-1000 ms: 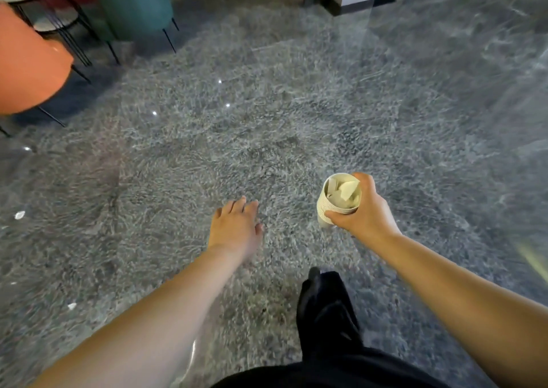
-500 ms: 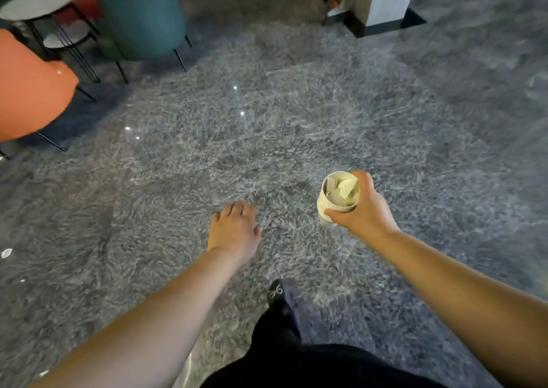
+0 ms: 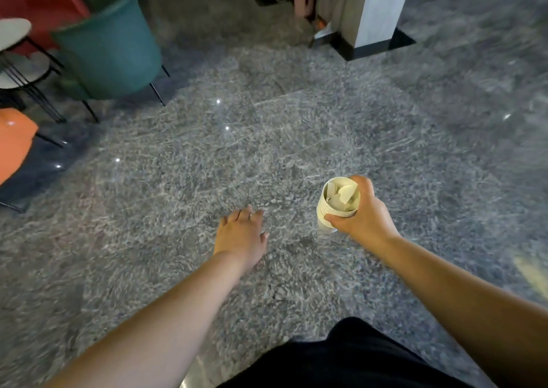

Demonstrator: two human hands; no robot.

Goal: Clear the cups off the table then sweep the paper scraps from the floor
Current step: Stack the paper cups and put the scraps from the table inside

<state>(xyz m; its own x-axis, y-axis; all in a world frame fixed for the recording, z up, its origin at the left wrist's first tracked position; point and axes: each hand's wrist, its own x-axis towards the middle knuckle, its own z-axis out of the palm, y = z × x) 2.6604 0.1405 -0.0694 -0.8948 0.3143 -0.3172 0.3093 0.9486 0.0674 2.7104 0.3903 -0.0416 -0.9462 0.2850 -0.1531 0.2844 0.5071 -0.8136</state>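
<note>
My right hand (image 3: 363,214) grips a stack of cream paper cups (image 3: 336,202) from the side, held upright above the grey speckled floor. Crumpled paper pieces fill the top cup. My left hand (image 3: 241,235) hangs out in front of me to the left of the cups, fingers straight and relaxed, holding nothing. No loose paper scraps show on the floor in this view.
A teal chair (image 3: 109,46), an orange chair (image 3: 14,144) and small round side tables (image 3: 17,61) stand at the left. A white pillar with a black base (image 3: 373,17) rises at the back, with a dustpan-like object (image 3: 323,33) beside it.
I have walked forward: the chairs and the pillar have drawn nearer and lower in view. Both hands keep the same pose, the right still holding the cups.
</note>
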